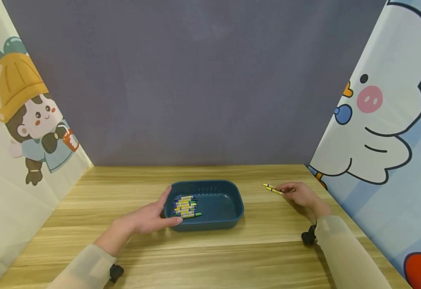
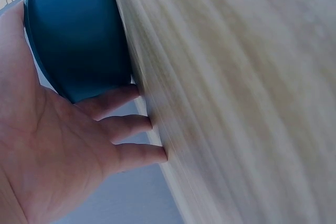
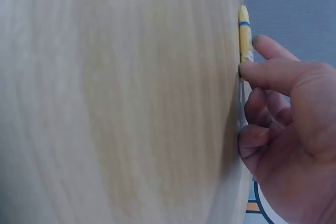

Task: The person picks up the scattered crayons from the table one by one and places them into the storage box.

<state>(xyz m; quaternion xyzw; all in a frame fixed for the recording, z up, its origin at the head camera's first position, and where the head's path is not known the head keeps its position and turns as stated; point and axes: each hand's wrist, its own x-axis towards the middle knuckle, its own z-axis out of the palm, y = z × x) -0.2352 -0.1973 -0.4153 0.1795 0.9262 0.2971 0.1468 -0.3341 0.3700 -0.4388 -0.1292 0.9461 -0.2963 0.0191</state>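
At the left end of a dark blue tray (image 1: 210,225), my left hand (image 1: 149,216) rests with thumb and forefinger spread along the rim. Its other fingers reach down to the table in the left wrist view, fairly straight beside the tray wall (image 2: 79,35). Several crayons (image 1: 185,207) with yellow wrappers lie side by side in the tray's left part. To the right of the tray, my right hand (image 1: 301,194) pinches a yellow crayon (image 3: 244,38) at its near end, between thumb and forefinger, low at the table. A second yellow crayon (image 1: 267,185) lies close behind it.
The wood-grain table (image 1: 210,261) ends at a grey back panel (image 1: 210,88). Printed cloth walls stand on both sides, with a cartoon child (image 1: 38,116) at left and a white cartoon bird (image 1: 387,108) at right.
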